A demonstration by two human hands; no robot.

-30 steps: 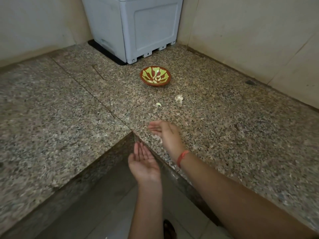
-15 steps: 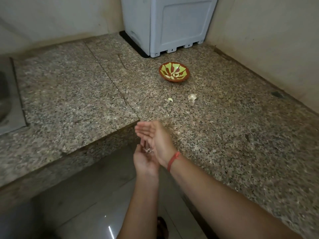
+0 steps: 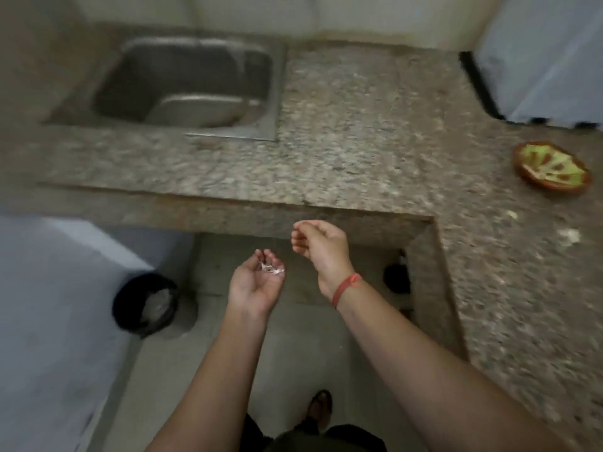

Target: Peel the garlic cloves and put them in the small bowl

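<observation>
Just off the counter edge (image 3: 228, 200), left hand (image 3: 253, 287) cupping peels (image 3: 272, 269) open-palmed, right hand (image 3: 321, 244) loosely curled.

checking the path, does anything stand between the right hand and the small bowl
Nothing visible does: only bare counter lies between the right hand and the small bowl; pale garlic pieces lie just off that line.

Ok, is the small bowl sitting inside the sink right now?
No, the small bowl sits on the granite counter at the far right, well apart from the sink.
</observation>
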